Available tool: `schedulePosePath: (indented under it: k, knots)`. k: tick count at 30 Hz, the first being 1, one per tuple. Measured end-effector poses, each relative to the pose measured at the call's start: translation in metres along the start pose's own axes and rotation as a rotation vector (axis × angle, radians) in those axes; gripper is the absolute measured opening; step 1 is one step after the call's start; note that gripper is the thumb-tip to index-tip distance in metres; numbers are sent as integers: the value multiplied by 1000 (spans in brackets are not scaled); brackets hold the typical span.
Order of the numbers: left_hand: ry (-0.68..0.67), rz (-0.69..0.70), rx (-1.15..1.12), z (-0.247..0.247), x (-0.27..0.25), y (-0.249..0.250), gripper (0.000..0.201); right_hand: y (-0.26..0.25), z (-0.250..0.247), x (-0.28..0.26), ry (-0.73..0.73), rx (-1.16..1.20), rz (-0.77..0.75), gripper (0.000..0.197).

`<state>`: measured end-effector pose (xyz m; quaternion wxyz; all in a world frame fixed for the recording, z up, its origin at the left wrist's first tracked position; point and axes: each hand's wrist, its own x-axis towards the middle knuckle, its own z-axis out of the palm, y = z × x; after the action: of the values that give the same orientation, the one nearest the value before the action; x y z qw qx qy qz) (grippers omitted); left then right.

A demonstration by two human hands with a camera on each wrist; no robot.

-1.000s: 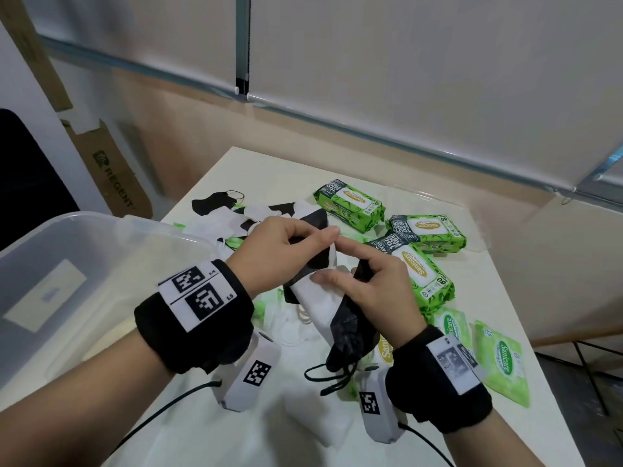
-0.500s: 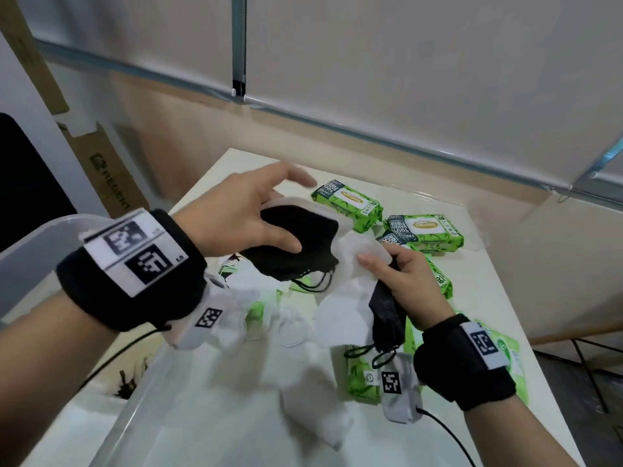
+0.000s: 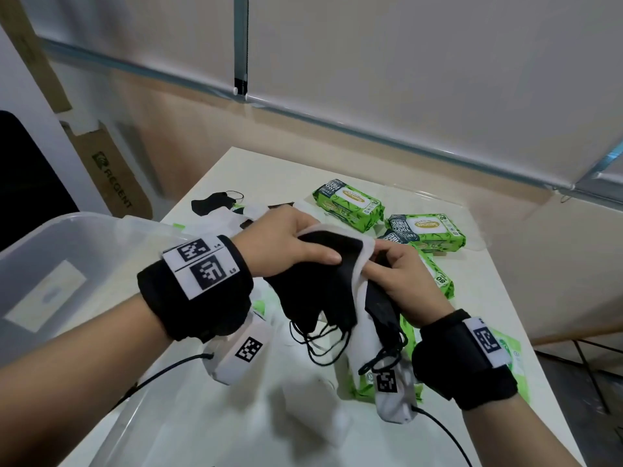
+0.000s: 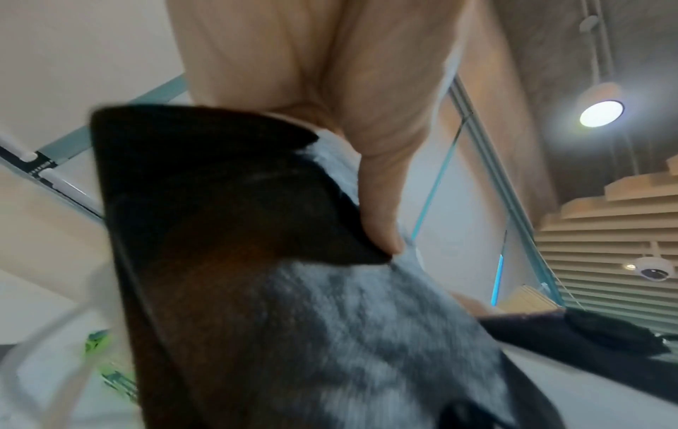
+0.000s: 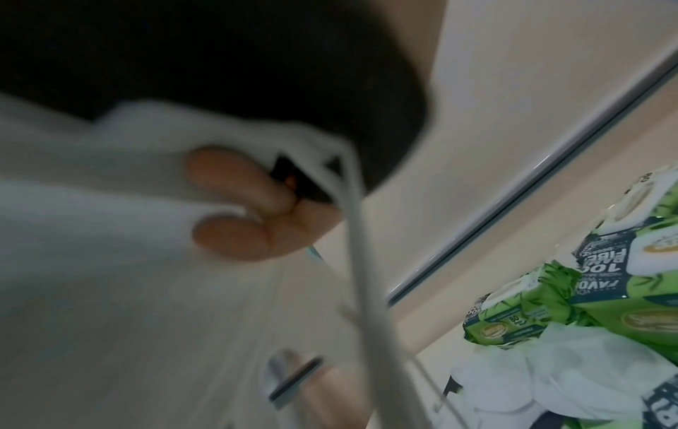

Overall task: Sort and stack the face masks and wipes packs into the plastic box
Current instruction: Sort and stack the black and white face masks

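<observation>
Above the table, my left hand (image 3: 296, 244) grips a black face mask (image 3: 313, 281) with its thumb across the top; ear loops dangle below. A white mask (image 3: 362, 298) lies between the two hands. My right hand (image 3: 401, 278) pinches the white mask together with another black mask (image 3: 381, 305). The left wrist view shows my thumb (image 4: 378, 203) on black mask (image 4: 220, 203) over white fabric. The right wrist view is blurred, with fingertips (image 5: 235, 180) against white mask (image 5: 110, 232). Green wipes packs (image 3: 349, 205) lie on the table behind. The clear plastic box (image 3: 67, 251) stands at my left.
More wipes packs (image 3: 426, 230) and flat green sachets (image 3: 509, 352) lie right of my hands. Loose black mask (image 3: 214, 203) and white masks sit at the table's far left. A cardboard box (image 3: 114, 176) leans by the wall. The white table (image 3: 488, 298) ends at right.
My left hand swung up and out to the left with a black mask, then came back against the right hand. The right hand kept its hold on the white and black masks.
</observation>
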<state>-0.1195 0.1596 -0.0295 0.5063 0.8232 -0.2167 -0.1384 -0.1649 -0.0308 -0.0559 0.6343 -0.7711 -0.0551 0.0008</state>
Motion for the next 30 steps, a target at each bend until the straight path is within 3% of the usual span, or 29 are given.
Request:
schedulePosePath:
  k: [4,7,10,13,16,18,20,21,23,25,30]
  knots:
    - [281,-4,-84,-18,3,-6,13,4,-10,0,181,135,47,29]
    - [460,-7,-95,-37,7,-19,44,3,-14,1,274,286,61,28]
    - [418,8,8,-40,6,-21,65,4,-13,4,385,332,24,19]
    - [366,37,44,-37,6,-24,50,5,-9,8,510,279,-67,18]
    - [280,-63,85,-25,0,-16,29,0,-5,8,573,261,-169,17]
    - [168,-145,-26,-17,-4,-10,14,-5,-3,7,582,255,-232,18]
    - [19,-166,-151,-11,-8,-3,52,-10,0,8,579,254,-284,19]
    - [-51,-166,-192,-8,-9,0,59,-12,1,8,575,250,-302,18]
    - [-121,-155,-244,-4,-12,6,43,-12,3,10,558,205,-326,16]
    - [-76,-171,-261,-3,-11,9,23,-9,3,10,534,107,-322,16]
    - [252,-237,-121,-12,-1,-3,33,8,-4,6,536,-73,-311,29]
